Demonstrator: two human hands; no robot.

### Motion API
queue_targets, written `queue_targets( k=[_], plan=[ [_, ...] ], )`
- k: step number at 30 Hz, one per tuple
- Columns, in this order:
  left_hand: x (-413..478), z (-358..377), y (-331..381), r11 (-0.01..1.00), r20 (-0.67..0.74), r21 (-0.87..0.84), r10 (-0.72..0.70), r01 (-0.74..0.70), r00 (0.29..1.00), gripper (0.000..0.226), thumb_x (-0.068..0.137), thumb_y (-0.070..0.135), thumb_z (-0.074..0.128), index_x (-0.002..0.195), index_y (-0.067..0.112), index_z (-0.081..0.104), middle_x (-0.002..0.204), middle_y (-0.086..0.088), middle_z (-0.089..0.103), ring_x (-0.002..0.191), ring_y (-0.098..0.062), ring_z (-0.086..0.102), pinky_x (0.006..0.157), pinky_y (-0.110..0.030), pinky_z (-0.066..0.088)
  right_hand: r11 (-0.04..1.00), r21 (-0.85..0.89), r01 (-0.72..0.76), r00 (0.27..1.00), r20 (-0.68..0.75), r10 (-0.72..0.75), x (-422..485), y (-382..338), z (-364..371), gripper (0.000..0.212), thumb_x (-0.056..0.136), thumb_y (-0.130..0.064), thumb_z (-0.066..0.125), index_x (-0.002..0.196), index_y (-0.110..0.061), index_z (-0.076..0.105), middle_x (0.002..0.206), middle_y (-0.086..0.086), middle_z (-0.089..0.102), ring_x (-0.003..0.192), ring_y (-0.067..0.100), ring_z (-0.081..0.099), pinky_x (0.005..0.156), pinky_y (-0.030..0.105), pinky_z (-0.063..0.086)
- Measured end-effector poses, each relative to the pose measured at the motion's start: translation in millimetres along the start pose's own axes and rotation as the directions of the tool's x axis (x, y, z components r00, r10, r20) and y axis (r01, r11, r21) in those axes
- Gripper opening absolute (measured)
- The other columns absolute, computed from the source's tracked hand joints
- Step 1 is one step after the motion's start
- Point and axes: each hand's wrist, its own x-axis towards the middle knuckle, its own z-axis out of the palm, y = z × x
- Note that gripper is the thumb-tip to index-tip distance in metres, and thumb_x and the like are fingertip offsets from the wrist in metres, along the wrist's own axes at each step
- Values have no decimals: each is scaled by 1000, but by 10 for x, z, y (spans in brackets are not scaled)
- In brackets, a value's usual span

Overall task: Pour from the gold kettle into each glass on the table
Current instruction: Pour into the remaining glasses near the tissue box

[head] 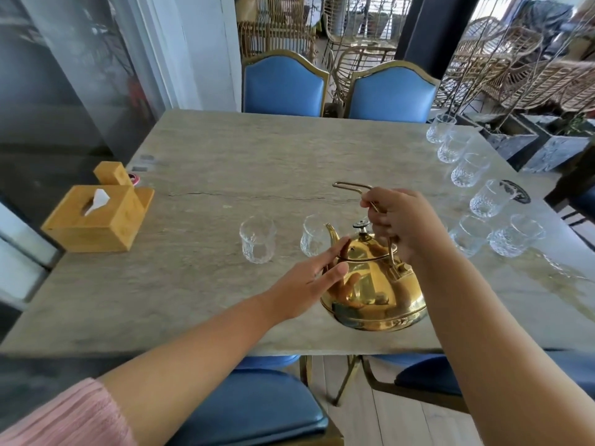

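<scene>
The gold kettle [373,291] stands upright near the front edge of the stone table [225,175], its spout pointing away from me to the left. My right hand [402,223] grips its wire handle from above. My left hand [309,278] rests with straight fingers against the kettle's left shoulder, by the lid. Two clear glasses stand just beyond the kettle: one [257,238] to the left, one [314,235] right behind the spout. Several more glasses run in a row along the right side, from the far one [440,128] to the near one [515,235].
A wooden tissue box [96,217] sits at the table's left edge. Two blue chairs [283,85] stand at the far side and two more [254,407] are below the near edge. Planters and wicker furniture lie beyond the right side.
</scene>
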Motion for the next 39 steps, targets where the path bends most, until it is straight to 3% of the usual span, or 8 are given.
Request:
queue_targets(
  k=[3,10,16,20,25,30,35,39],
  plan=[
    [24,-26,6,1000,10,7,6,-6,1000,81,63,94,24,136,63,13,126,14,53,108,3,52,95,-12,37,999,-47,-4,1000,-6,4,24,-14,2,21,88,-9,52,68,-7,54,36,-6,34,31,7,24,33,18,20],
    [47,-69,-74,1000,29,-22,-3,4,1000,72,63,94,24,130,70,13,133,11,52,119,-6,48,93,-10,33,997,-76,-20,999,-45,16,24,-17,53,20,91,-12,51,73,-6,57,36,-7,33,30,7,24,35,17,17],
    [30,-111,-85,999,25,-34,1,0,1000,67,60,95,22,122,74,13,125,18,48,115,-2,45,82,3,31,997,-77,-25,998,-62,20,24,-7,113,19,91,-13,52,75,-7,59,37,-7,32,30,7,24,35,17,17],
    [20,-124,-92,997,32,-77,3,-1,999,67,59,95,25,122,74,15,132,17,47,122,-3,42,85,-1,31,993,-114,-27,997,-76,19,36,-21,147,18,91,-14,53,77,-7,61,37,-7,34,32,8,25,35,18,18],
    [11,-161,-79,994,39,-104,30,-26,999,66,61,94,28,123,72,17,125,21,47,110,11,44,81,6,31,990,-139,-20,997,-82,8,52,-43,182,18,91,-14,53,78,-6,62,37,-8,35,34,8,26,35,19,20],
    [3,-170,-93,993,46,-117,32,-27,998,67,61,94,28,123,72,17,128,20,46,120,0,43,88,-4,31,988,-150,-20,997,-81,8,66,-49,203,16,91,-15,54,81,-6,63,37,-9,35,34,7,25,34,18,21],
    [10,-180,-68,992,62,-116,49,-42,997,65,62,93,30,123,72,18,119,32,47,102,29,42,82,5,31,984,-180,-10,997,-75,-3,87,-50,194,15,90,-15,55,84,-5,64,38,-9,35,34,7,27,34,18,22],
    [12,-180,-55,992,64,-126,36,-27,997,64,63,92,31,123,72,20,114,36,46,98,33,40,81,7,30,981,-195,-3,998,-66,-10,118,-54,193,15,90,-16,55,85,-4,64,36,-10,36,31,6,27,33,17,23]
  ],
)
